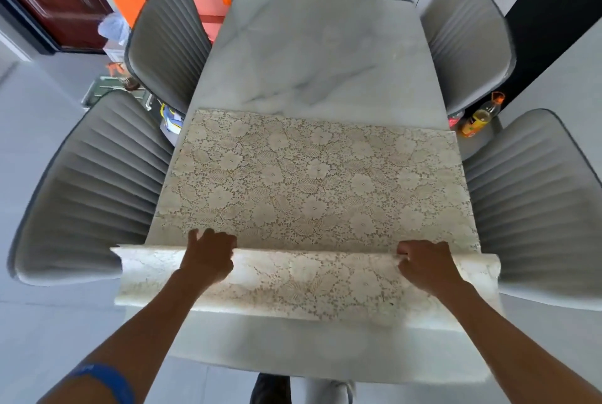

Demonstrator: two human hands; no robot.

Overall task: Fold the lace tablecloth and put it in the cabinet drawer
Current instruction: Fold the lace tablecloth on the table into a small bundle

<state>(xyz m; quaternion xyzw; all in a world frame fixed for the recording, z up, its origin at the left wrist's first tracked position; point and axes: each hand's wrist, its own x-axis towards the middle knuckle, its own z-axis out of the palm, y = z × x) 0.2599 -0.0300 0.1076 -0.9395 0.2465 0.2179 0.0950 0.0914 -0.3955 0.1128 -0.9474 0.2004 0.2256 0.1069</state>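
Both hands close their grip on the near fold of the lace tablecloth: the left hand with fingers curled over the raised edge, the right hand pinching it. Arms reach forward, palms down. The cloth lies across the marble table, its near part lifted.

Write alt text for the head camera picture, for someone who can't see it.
Both hands, left hand and right hand, grip the near fold of a cream lace tablecloth on a white marble table. Four grey padded chairs flank the table, two on each side.
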